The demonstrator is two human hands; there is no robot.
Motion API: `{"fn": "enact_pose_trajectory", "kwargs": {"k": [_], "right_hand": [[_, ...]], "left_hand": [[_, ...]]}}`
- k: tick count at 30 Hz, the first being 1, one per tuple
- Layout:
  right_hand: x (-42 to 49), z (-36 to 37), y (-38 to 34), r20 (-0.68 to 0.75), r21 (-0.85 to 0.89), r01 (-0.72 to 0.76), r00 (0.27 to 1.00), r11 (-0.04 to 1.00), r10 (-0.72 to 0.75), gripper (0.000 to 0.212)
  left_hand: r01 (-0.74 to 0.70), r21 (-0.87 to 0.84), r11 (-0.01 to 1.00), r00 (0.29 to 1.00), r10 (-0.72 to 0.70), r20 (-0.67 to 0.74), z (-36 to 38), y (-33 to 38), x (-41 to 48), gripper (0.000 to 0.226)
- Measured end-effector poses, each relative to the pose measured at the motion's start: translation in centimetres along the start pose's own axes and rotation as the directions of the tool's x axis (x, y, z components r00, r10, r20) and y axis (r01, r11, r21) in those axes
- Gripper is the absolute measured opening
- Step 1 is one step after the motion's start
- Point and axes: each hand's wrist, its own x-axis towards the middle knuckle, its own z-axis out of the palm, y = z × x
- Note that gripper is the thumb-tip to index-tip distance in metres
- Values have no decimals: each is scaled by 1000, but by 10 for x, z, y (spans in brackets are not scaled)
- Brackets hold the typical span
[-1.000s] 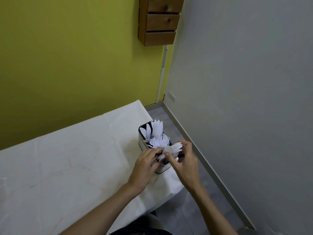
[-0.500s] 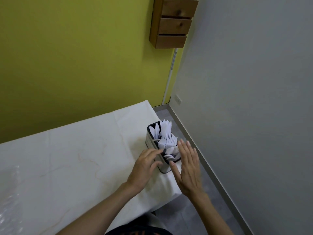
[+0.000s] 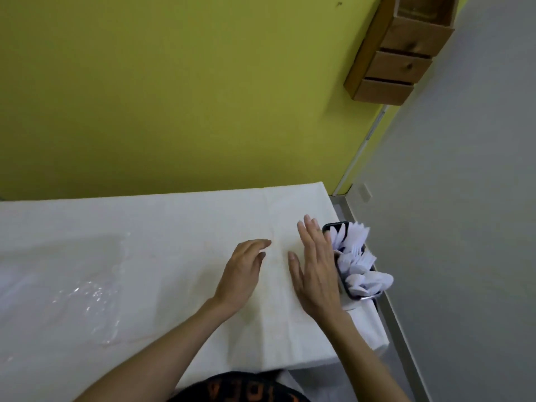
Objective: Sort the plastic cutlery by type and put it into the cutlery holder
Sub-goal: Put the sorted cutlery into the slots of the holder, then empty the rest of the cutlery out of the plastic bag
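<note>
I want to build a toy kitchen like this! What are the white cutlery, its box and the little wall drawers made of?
The cutlery looks like thin matte white plastic. The cutlery holder seems metal or hard plastic, I cannot tell which: white wall, dark shiny rim. The wall drawers look like brown wood, unpainted, with small round knobs.

I get soft, even room light with only faint shadow under the left hand [image 3: 240, 274], glare on the clear plastic film [image 3: 92, 303] to its left, slight overall blur and bowed edges.
</note>
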Motion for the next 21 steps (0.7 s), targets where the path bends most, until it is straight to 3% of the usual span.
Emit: {"fn": "enact_pose_trajectory", "kwargs": {"k": [4,7,9,12,14,17,21], "right_hand": [[14,59,-35,230,32,93,968,995,-97,55],[17,95,-63,370,41,137,918,990,-142,56],[18,114,-83,431,36,184,884,982,-181,55],[18,134,-100,465,44,231,856,972,-224,52],[17,143,-107,490,58,233,841,971,-231,51],[13,147,-111,537,91,196,816,976,-214,50],[1,142,-107,641,161,-169,767,972,27,47]], "left_hand": [[184,40,982,973,-176,-147,-51,-50,-18,34],[406,142,903,904,-375,-204,-91,-98,-43,41],[571,293,767,821,-535,-200,-117,-133,-64,51],[737,449,506,622,-767,-156,-142,-171,-92,62],[753,481,449,546,-835,-76,-150,-187,-106,63],[704,521,483,569,-822,-8,-147,-202,-115,64],[586,556,589,653,-750,107,-118,-183,-107,65]]}}
